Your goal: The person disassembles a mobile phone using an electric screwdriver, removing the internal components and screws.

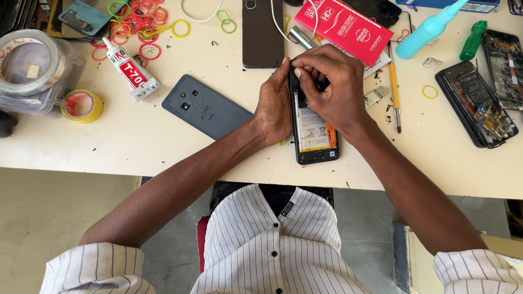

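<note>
**Both hands on opened phone at table edge**

Opened smartphone [315,133] lies back-side up near the front edge of the cream table [163,147], centre of view, long axis running away from the person. Back cover is off: white battery label and an orange flex strip show in the lower half, black frame around.

Left hand [275,109] clamps the phone's left edge, thumb up along the upper-left corner, fingers curled against the side. Right hand [332,81] lies over the top half of the phone, fingers bent and bunched, fingertips pressed down on the upper-left part of the internals. Can't tell whether it pinches a small part or tool; the fingers hide it.

Around it:
- Detached grey-blue back cover [210,107] just left of the left wrist, camera cutouts visible, lying at an angle.
- Dark phone [262,32] flat beyond the hands, white cable [204,17] looped near it.
- Red screen-protector pack [344,27] behind the right hand.
- Yellow-handled screwdriver [394,90] right of the right hand, near but apart; small screws and bits scattered beside it.
- Teal squeeze bottle [427,30] and green-handled tool [473,39] far right.
- Two more opened phones [476,103] at the right edge, boards exposed.
- Glue tube [129,68], yellow tape roll [81,105], clear tape roll [30,62] on the left; pile of coloured rubber bands [139,22] top left.
</note>
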